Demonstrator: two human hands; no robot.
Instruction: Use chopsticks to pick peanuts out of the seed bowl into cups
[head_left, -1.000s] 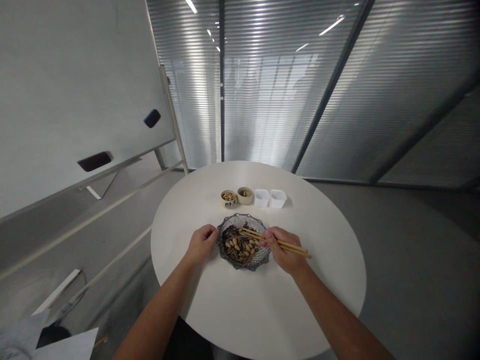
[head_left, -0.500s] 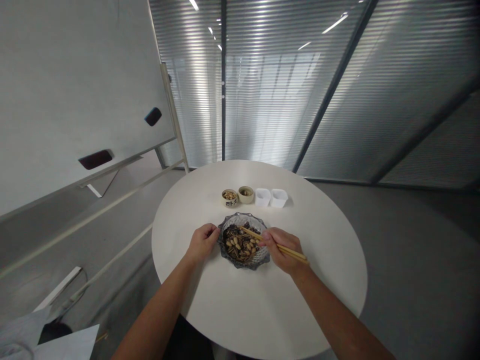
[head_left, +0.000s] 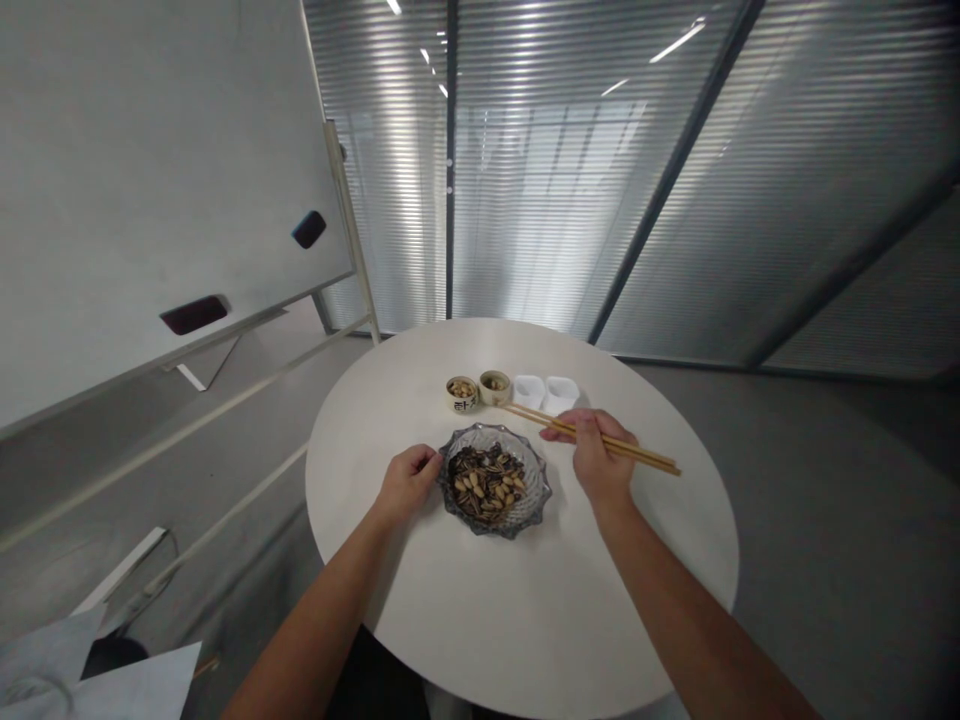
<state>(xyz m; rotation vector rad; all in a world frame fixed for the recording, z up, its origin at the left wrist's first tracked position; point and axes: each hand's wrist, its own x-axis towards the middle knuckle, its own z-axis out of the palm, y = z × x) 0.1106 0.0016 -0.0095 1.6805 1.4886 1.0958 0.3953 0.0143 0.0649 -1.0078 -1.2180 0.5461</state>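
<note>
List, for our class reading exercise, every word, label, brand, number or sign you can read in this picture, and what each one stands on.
Leftmost small cup: dark lettering on its side, too small and blurred to quote reliably.
Glass bowl, chopsticks and whiteboard: no text I can make out.
So nothing here can be quoted with certainty.
</note>
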